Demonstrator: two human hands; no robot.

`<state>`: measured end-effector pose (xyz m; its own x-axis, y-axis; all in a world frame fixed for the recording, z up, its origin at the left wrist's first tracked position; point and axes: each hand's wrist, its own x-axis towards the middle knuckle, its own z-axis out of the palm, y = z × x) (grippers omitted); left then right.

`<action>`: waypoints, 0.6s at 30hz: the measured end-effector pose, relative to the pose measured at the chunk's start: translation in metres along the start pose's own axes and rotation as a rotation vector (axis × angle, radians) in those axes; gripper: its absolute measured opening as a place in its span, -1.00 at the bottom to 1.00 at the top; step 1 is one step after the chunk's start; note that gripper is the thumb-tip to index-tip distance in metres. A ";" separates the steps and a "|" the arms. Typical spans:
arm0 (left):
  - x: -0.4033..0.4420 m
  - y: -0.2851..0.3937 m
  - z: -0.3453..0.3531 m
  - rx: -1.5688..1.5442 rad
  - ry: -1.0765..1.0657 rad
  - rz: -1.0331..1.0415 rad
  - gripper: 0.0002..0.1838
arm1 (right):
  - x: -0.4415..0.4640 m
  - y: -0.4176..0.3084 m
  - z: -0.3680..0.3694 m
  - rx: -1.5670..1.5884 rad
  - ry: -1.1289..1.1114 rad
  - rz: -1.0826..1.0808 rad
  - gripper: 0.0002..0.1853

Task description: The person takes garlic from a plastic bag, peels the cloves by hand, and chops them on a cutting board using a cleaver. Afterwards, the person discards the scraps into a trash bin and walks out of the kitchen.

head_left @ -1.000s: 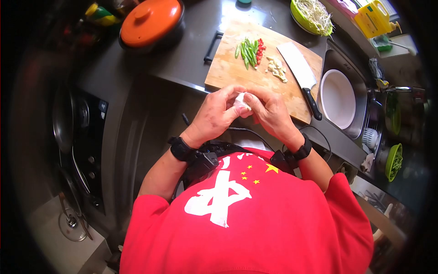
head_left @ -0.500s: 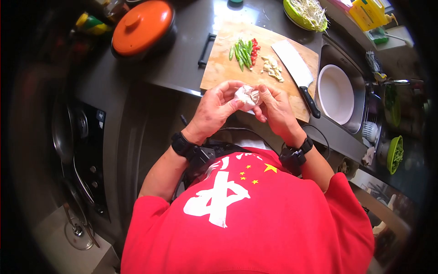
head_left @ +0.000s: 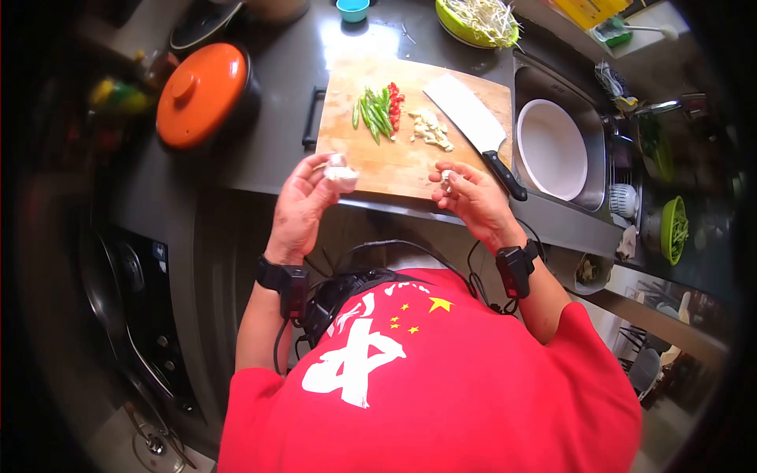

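A white garlic bulb [head_left: 341,178] is pinched in my left hand [head_left: 300,203], at the near left corner of the wooden cutting board [head_left: 371,169]. My right hand [head_left: 475,203] holds a small garlic clove [head_left: 446,181] between thumb and fingers, over the board's near edge. On the board lie cut green peppers [head_left: 374,113], chopped red chili [head_left: 396,104] and a small pile of chopped garlic [head_left: 430,131]. A cleaver [head_left: 467,110] rests on the right side, its black handle towards my right hand.
At the right, a white basin [head_left: 552,150] sits in the sink [head_left: 530,69]. A green bowl of bean sprouts [head_left: 457,31] stands behind the board, near a small teal bowl [head_left: 352,9]. An orange-lidded pot [head_left: 201,94] is on the left. A green basket [head_left: 673,229] holds green vegetables.
My hands have moved apart, the left one carrying the bulb leftward. A clove now shows in my right hand, separate from the bulb. The camera view has shifted.
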<state>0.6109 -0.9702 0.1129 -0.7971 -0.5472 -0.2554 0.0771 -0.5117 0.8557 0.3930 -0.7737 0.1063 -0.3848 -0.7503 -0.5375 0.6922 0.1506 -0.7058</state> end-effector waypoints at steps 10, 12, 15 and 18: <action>0.018 0.000 -0.036 0.103 0.108 0.090 -0.50 | 0.013 0.015 -0.025 -0.887 0.401 -0.527 -0.76; 0.022 -0.006 -0.047 0.119 0.164 0.119 -0.52 | 0.021 0.021 -0.035 -0.945 0.393 -0.517 -0.75; 0.023 -0.011 -0.059 0.253 0.197 0.159 -0.56 | 0.030 0.031 -0.043 -0.816 0.426 -0.400 -0.76; 0.021 -0.011 -0.063 0.199 0.226 0.144 -0.56 | 0.034 0.036 -0.045 -0.971 0.468 -0.538 -0.77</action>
<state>0.6315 -1.0182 0.0700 -0.6316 -0.7491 -0.1996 0.0436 -0.2913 0.9556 0.3774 -0.7651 0.0417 -0.8064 -0.5900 -0.0410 -0.2960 0.4626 -0.8357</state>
